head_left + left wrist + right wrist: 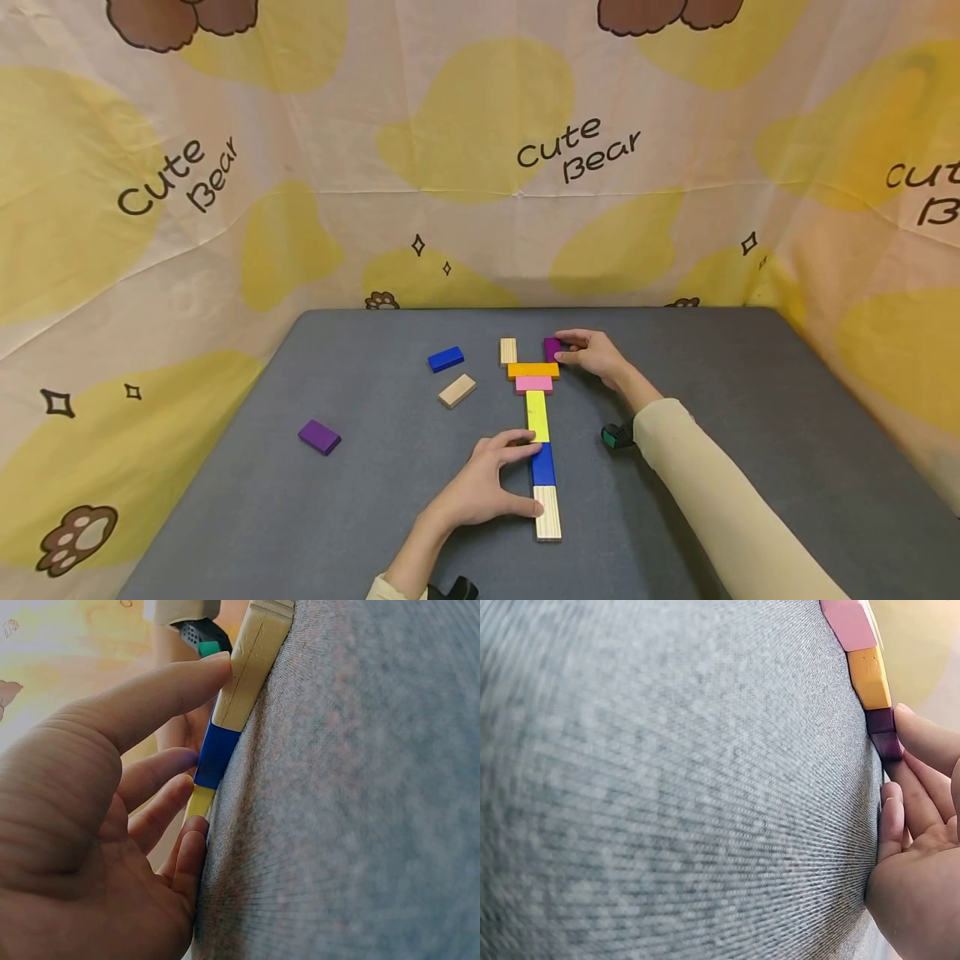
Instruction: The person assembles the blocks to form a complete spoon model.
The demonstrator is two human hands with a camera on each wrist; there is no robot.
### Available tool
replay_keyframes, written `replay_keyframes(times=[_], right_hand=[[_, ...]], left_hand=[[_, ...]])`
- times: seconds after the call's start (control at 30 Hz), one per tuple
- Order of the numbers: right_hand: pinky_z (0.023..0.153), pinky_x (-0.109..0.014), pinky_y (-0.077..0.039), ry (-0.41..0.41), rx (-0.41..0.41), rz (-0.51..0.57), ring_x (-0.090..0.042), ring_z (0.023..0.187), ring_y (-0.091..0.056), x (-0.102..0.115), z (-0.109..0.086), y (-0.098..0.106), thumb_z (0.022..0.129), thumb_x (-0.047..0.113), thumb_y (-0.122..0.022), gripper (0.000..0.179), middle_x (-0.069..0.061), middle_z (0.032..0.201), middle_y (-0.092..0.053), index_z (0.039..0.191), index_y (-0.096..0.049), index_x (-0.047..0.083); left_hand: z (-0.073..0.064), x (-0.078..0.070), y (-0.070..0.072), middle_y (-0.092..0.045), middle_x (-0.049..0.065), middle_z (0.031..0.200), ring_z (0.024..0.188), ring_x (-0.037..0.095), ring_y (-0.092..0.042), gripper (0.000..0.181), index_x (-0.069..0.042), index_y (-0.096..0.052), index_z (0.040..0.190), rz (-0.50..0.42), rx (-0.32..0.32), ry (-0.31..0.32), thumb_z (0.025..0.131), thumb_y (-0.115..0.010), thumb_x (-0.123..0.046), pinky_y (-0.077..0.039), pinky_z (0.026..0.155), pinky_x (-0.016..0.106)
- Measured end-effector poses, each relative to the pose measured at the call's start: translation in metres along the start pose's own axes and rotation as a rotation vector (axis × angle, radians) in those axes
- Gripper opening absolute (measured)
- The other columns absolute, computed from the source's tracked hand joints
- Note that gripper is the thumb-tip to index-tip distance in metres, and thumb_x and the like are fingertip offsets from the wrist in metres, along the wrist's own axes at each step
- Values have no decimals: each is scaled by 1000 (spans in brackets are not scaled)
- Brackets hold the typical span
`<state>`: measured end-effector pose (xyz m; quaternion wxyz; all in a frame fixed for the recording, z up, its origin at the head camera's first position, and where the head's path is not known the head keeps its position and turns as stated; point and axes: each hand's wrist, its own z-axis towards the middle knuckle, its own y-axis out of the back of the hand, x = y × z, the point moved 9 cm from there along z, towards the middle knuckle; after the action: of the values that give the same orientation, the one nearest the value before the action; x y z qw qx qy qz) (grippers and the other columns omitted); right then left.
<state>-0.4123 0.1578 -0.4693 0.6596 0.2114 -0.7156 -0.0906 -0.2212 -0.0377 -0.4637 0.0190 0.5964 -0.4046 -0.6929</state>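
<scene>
A column of flat blocks lies on the grey table: a plain wooden block (548,514) nearest, then a blue block (543,465), a yellow block (537,417), a pink block (533,385) and an orange block (533,371) set crosswise. Beyond the orange one stand another wooden block (508,351) at left and a purple block (551,348) at right. My right hand (596,357) pinches that purple block between thumb and fingers; its far side is partly hidden. My left hand (486,482) touches the column, thumb on the near wooden block and fingertips by the blue and yellow blocks.
Left of the column lie a loose blue block (446,359), a wooden block (457,391) and, farther out, a purple block (319,437). A patterned cloth (465,167) hangs behind the grey table (360,517). Black wrist devices show at both sleeves.
</scene>
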Motion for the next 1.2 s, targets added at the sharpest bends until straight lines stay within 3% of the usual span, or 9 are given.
replay_keyframes(times=[0.5,1.03,1.2], right_hand=[[105,-51,-34,-13,-10,16,-34,123,-42,-1,-1,-1,91,16,-71,50,-15,142,-47,139,-57,10],[107,-54,-30,15,3,61,-34,125,-44,2,-3,1,94,19,-68,50,-15,140,-51,140,-53,5],[107,-53,-31,23,-34,74,-34,125,-46,1,-10,6,95,21,-65,51,-16,139,-51,141,-51,2]], left_hand=[[-1,2,-1,-39,-14,147,130,21,-29,74,-28,-57,141,10,3,16,74,-85,-44,-35,101,53],[-1,-2,0,-39,-13,148,130,21,-29,74,-27,-57,141,11,-1,-10,74,-85,-43,-35,101,52],[-1,0,-1,-39,-15,147,130,20,-29,75,-27,-57,141,9,-1,-1,74,-86,-43,-34,102,52]])
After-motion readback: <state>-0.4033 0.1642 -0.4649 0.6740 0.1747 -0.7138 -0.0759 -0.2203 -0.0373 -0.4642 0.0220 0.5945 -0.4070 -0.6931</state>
